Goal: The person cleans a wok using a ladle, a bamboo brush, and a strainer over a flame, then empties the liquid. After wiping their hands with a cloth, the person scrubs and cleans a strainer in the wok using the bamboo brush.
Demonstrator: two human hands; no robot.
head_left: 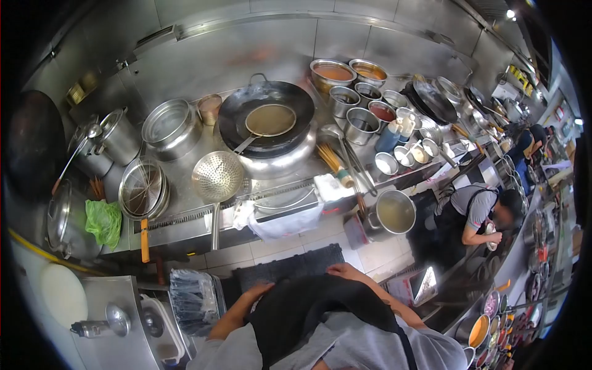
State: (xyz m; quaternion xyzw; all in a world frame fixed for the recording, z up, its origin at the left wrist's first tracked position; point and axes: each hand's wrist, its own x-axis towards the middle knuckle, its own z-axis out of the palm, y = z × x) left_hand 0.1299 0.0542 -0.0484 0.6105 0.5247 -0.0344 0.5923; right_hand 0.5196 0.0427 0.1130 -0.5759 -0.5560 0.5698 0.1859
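At the waist of the person by whom the camera is worn, a black apron [296, 314] is seen from above, worn over a grey shirt [357, 345]. The left hand [259, 289] is held close by one edge of the apron, and the right hand [343, 271] is held close by its far edge, a little further forward. The fingers of both are only partly shown; whether they are let go or drawn tight on the cloth cannot be told. Beyond the hands, a dark mat [314, 260] is laid on the tiled floor. Across the steel counter [182, 194], a black wok [235, 114] is set, with a round skimmer [271, 119] resting inside it. Nearer the front, a perforated ladle [217, 177] is laid with its handle stuck out past the edge, and a white cloth [287, 227] is draped just to its right. A bamboo brush [333, 161] is placed further right, near a pot [376, 228] in which cloudy liquid is held. Well apart, at the right, something pale is held by a co-worker [472, 206], dressed in grey and black
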